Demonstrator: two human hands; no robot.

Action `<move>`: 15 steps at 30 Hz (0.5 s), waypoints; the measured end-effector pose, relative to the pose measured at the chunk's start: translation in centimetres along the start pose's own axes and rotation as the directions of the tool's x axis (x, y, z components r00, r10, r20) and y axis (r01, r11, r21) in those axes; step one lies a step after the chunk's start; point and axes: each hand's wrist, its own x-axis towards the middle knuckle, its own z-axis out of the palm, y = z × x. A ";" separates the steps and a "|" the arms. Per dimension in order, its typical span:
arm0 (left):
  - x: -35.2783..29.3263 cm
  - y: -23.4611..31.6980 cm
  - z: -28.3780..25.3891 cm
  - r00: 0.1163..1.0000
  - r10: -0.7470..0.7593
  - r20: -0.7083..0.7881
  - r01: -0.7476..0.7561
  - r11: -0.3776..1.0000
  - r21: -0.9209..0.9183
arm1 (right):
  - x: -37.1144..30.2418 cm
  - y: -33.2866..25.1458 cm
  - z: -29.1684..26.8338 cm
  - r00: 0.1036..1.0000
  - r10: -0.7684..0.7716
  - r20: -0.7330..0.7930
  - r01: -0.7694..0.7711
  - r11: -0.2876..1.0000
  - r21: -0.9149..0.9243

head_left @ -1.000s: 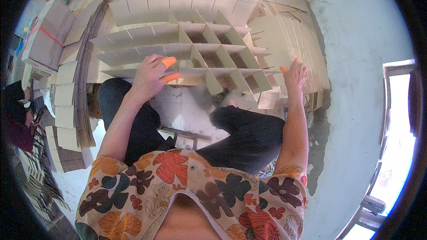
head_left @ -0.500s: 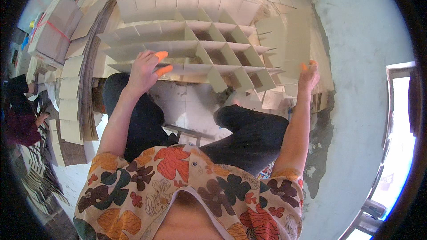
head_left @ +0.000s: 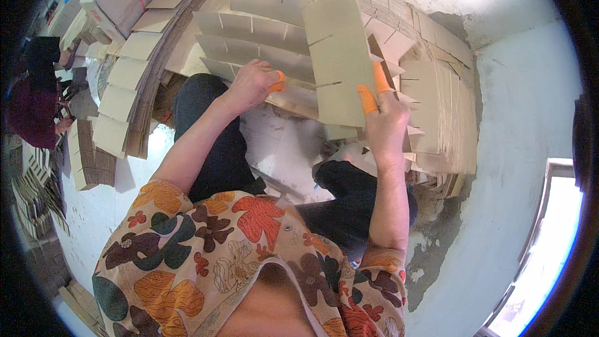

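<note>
A flat cardboard divider strip point(head_left: 334, 43) with slots cut into one long edge stands tilted in my right hand point(head_left: 388, 122). The orange-covered fingers of that hand grip it near its lower right corner. To the left, my left hand point(head_left: 253, 84) has its fingers curled together, also with orange covers, beside the front of the long slotted strips point(head_left: 249, 50). Whether it pinches anything is hidden. These strips stand on edge in parallel rows, and the raised strip hides most of the crossed grid behind it.
A stack of cardboard strips point(head_left: 430, 106) lies at the right, by a peeling wall point(head_left: 499, 131). Along the left runs a long overlapping stack point(head_left: 128, 81), with a tied carton point(head_left: 121, 0) beyond. Another person in dark clothes point(head_left: 37, 100) is at far left.
My right hand has come inward from the stack at the right, bringing a cardboard divider strip over the grid. The left hand's fingers have drawn together. The whole view has also turned.
</note>
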 end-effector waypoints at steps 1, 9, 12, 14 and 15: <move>0.0 0.0 0.0 1.000 0.001 0.003 -0.001 1.000 0.004 | 0.1 -0.1 0.6 1.000 -0.023 -0.011 0.024 0.999 0.048; -0.1 -0.4 0.6 0.999 0.032 -0.044 -0.032 0.999 0.013 | 0.8 -0.1 2.2 0.972 -0.226 -0.058 0.228 0.973 0.029; 0.1 -0.4 0.6 0.998 0.033 -0.047 -0.034 0.999 -0.010 | 0.7 0.7 2.9 0.962 -0.268 -0.052 0.272 0.959 0.081; 0.1 -0.4 0.7 0.998 0.035 -0.044 -0.035 0.999 -0.010 | 0.4 0.9 3.3 0.967 -0.253 -0.023 0.254 0.961 0.109; 0.2 -0.4 0.7 0.999 0.033 -0.039 -0.033 0.999 -0.001 | 0.3 0.4 3.5 0.973 -0.231 -0.012 0.231 0.967 0.109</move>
